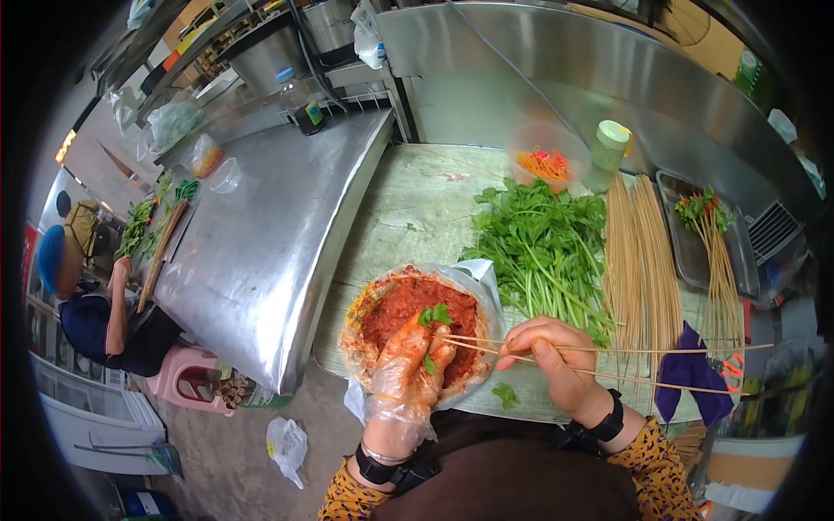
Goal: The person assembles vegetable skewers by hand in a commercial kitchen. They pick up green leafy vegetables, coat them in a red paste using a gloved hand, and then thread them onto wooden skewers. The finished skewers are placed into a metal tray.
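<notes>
My left hand (412, 368), in a clear plastic glove fastened with a rubber band, is over a plastic-lined bowl of red minced meat (407, 296). Its fingers close around the tips of bamboo skewers (651, 350), with green leaves (435, 315) against them. My right hand (554, 358), bare, pinches two of these skewers further along their shafts, which stick out to the right. Just beyond the bowl lies a heap of leafy celery (541, 241). Long bundles of bare skewers (642, 260) lie to its right. A loose leaf (505, 395) rests below my right hand.
A metal tray (687, 260) holds leaf-topped skewers. Nearby lie a purple cloth (690, 384) and orange-handled scissors (733, 372). A tub of rubber bands (547, 163) and a lidded bottle (609, 153) stand behind. Left are a steel table (260, 234) and a seated person holding greens.
</notes>
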Motion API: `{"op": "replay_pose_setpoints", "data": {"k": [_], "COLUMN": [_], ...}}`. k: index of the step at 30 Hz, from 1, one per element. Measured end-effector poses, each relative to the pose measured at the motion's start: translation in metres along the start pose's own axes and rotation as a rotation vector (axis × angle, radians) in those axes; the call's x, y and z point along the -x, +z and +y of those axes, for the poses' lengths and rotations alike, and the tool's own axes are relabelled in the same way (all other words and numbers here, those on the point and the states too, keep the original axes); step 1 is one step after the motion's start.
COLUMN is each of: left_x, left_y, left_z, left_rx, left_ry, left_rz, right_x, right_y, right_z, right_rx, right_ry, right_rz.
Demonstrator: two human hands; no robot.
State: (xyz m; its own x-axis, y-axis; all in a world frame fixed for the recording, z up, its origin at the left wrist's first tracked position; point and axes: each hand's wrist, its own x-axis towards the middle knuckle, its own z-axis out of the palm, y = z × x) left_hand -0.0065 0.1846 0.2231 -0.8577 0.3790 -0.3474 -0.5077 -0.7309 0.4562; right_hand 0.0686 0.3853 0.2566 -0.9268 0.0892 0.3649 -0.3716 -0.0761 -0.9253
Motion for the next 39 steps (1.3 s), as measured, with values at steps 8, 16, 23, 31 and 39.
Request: {"op": "replay_pose_setpoints", "data": {"k": [8, 16, 23, 31, 39], "left_x": [0.014, -0.008, -0.016, -0.015, -0.02], "left_y": [0.002, -0.027, -0.029, -0.019, -0.033], "left_z": [0.005, -0.015, -0.023, -0.014, -0.018], "left_rx": [-0.111, 0.048, -0.08, -0.239, -0.016], "left_ry": [0.03, 0.032, 0.104, 0.093, 0.015], "left_rz": [-0.068, -0.201, -0.073, 0.082, 0.01], "right_x": [0.006, 0.007, 0.0, -0.006, -0.008], "right_y": [0.009, 0.033, 0.037, 0.047, 0.06], "right_z": [0.022, -0.003, -0.007, -0.014, 0.004], "right_rx": [0.138, 0.27, 0.49, 0.727, 0.666], "right_ry": [0.096, -0.006, -0.13, -0.285, -0.348], "right_rz": [0.056, 0.107, -0.046, -0.171, -0.116]}}
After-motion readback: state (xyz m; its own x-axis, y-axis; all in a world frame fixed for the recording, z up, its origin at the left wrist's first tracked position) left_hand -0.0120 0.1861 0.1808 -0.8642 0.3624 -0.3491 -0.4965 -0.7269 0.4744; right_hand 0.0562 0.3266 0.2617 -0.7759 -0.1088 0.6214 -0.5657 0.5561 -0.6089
